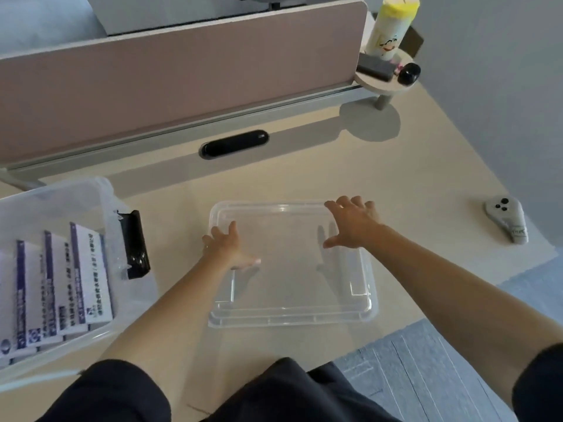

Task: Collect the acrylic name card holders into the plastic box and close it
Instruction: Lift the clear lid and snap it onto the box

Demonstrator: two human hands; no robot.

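A clear plastic lid (292,300) lies flat on the beige desk in front of me. My left hand (227,248) rests on its left part with fingers spread, the fingertips at the lid's left edge. My right hand (355,222) is spread over the lid's far right corner. Neither hand has the lid gripped. At the left stands the translucent plastic box (76,190) with a black latch (135,243) on its right side. Several acrylic name card holders (61,284) with white and purple cards stand in a row inside it.
A pink divider panel (182,71) runs along the back of the desk, with a black cable slot (234,144) before it. A round shelf (387,77) at the back right carries a yellow-capped canister (391,25). A grey controller (507,219) lies at the far right.
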